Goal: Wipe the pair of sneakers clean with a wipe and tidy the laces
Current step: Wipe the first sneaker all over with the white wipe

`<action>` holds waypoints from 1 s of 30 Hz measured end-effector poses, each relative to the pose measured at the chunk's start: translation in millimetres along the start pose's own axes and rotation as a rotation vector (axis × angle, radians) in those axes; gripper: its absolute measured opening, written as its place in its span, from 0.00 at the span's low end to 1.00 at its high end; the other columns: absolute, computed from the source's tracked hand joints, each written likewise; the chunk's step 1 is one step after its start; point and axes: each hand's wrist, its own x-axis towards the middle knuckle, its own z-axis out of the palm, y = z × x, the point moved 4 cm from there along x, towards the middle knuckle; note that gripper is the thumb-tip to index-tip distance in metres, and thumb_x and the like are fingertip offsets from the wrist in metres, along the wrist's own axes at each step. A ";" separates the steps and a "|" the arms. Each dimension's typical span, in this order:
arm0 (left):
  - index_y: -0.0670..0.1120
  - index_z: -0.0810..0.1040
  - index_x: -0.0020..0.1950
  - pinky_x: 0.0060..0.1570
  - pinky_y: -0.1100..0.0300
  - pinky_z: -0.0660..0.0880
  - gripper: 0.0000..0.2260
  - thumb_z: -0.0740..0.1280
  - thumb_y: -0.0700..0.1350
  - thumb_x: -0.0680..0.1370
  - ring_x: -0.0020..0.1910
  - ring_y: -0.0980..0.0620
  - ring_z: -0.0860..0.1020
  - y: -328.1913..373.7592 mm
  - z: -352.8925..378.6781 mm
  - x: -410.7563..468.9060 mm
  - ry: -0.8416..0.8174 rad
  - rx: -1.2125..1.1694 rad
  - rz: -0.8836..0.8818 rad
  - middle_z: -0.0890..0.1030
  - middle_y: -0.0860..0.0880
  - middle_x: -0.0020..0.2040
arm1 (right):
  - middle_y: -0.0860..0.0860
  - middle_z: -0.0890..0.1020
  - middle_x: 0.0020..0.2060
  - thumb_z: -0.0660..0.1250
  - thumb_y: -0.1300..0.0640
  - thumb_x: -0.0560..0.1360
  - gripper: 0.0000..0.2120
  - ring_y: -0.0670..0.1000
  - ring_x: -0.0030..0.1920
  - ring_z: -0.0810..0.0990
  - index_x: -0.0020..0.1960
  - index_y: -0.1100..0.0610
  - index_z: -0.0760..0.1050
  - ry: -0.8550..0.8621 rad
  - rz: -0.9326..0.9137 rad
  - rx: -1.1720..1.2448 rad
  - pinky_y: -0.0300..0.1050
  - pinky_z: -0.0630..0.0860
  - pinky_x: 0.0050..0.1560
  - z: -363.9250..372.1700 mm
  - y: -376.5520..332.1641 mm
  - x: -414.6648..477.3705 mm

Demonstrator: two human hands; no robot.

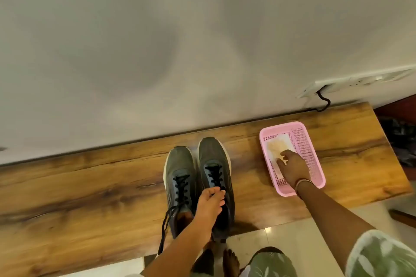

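Two grey sneakers with white soles and black laces stand side by side on the wooden shelf, toes toward the wall. The left sneaker has loose laces trailing over the shelf's front edge. My left hand rests on the tongue of the right sneaker, fingers curled on its laces. My right hand reaches into a pink basket, fingertips pinching the pale wipe lying inside.
A white wall rises right behind the shelf. A socket strip with a black cable sits at the upper right. Pale floor tiles and bare feet show below the shelf's front edge.
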 end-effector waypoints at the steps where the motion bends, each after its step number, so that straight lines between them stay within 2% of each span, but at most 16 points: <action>1: 0.40 0.71 0.62 0.38 0.66 0.73 0.12 0.64 0.41 0.79 0.42 0.54 0.76 3.3 0.0 1.2 0.012 0.029 0.018 0.77 0.46 0.48 | 0.59 0.80 0.53 0.67 0.56 0.75 0.15 0.59 0.53 0.78 0.59 0.60 0.75 0.005 0.032 0.010 0.50 0.73 0.56 1.9 -0.2 2.8; 3: 0.41 0.71 0.61 0.31 0.65 0.72 0.11 0.64 0.42 0.79 0.35 0.54 0.74 7.0 -5.2 6.0 0.060 0.175 0.067 0.78 0.47 0.42 | 0.58 0.79 0.54 0.67 0.55 0.74 0.15 0.59 0.54 0.77 0.59 0.59 0.75 0.006 0.070 -0.004 0.51 0.73 0.57 3.9 -2.8 5.7; 5: 0.44 0.71 0.62 0.34 0.63 0.72 0.13 0.64 0.45 0.79 0.34 0.54 0.75 12.8 -9.8 11.6 0.081 0.373 0.162 0.79 0.48 0.39 | 0.58 0.79 0.54 0.66 0.56 0.75 0.14 0.59 0.55 0.77 0.59 0.59 0.75 -0.016 0.102 -0.045 0.50 0.73 0.57 6.4 -4.9 6.3; 7: 0.47 0.69 0.62 0.34 0.65 0.71 0.13 0.63 0.47 0.79 0.35 0.55 0.76 19.8 -13.0 14.5 0.092 0.541 0.222 0.80 0.50 0.39 | 0.58 0.79 0.55 0.65 0.57 0.75 0.14 0.59 0.55 0.77 0.60 0.59 0.75 -0.018 0.124 -0.060 0.49 0.72 0.56 8.7 -2.4 7.2; 12: 0.48 0.66 0.64 0.33 0.64 0.70 0.15 0.62 0.49 0.80 0.36 0.53 0.76 28.5 -14.1 22.4 0.066 0.666 0.260 0.77 0.49 0.36 | 0.59 0.80 0.54 0.64 0.59 0.75 0.13 0.60 0.53 0.77 0.59 0.59 0.76 0.013 0.149 -0.035 0.50 0.73 0.55 13.7 1.9 12.0; 16: 0.47 0.65 0.66 0.35 0.59 0.71 0.17 0.62 0.49 0.80 0.34 0.52 0.74 27.0 -11.2 28.1 0.039 0.730 0.282 0.73 0.51 0.31 | 0.59 0.81 0.52 0.61 0.63 0.75 0.11 0.61 0.53 0.77 0.55 0.60 0.78 0.082 0.198 0.032 0.50 0.73 0.54 12.5 5.0 14.8; 19: 0.47 0.64 0.67 0.38 0.55 0.73 0.17 0.62 0.48 0.80 0.34 0.51 0.75 27.0 -9.7 27.6 0.043 0.740 0.300 0.73 0.51 0.30 | 0.60 0.81 0.50 0.62 0.64 0.74 0.11 0.62 0.53 0.77 0.53 0.63 0.79 0.211 0.254 0.196 0.51 0.73 0.55 3.9 6.6 11.3; 24: 0.47 0.64 0.67 0.39 0.56 0.74 0.18 0.62 0.48 0.80 0.35 0.51 0.76 25.8 -9.3 24.5 0.039 0.727 0.320 0.75 0.50 0.31 | 0.59 0.79 0.39 0.59 0.59 0.74 0.09 0.61 0.43 0.77 0.41 0.62 0.76 0.385 0.395 0.591 0.50 0.73 0.42 -1.7 15.4 -12.7; 28: 0.47 0.65 0.67 0.39 0.56 0.74 0.17 0.62 0.48 0.80 0.34 0.51 0.75 26.2 -10.6 24.5 0.021 0.720 0.341 0.74 0.51 0.31 | 0.55 0.77 0.43 0.54 0.58 0.76 0.09 0.56 0.44 0.74 0.46 0.58 0.73 0.449 0.447 0.900 0.45 0.71 0.46 -16.2 7.4 -30.6; 30: 0.46 0.65 0.67 0.38 0.57 0.72 0.17 0.62 0.47 0.80 0.34 0.53 0.74 25.7 -11.7 24.5 0.013 0.709 0.348 0.72 0.51 0.31 | 0.54 0.79 0.46 0.55 0.56 0.74 0.12 0.54 0.45 0.76 0.50 0.57 0.76 0.366 0.423 1.188 0.44 0.74 0.45 -21.7 0.0 -34.7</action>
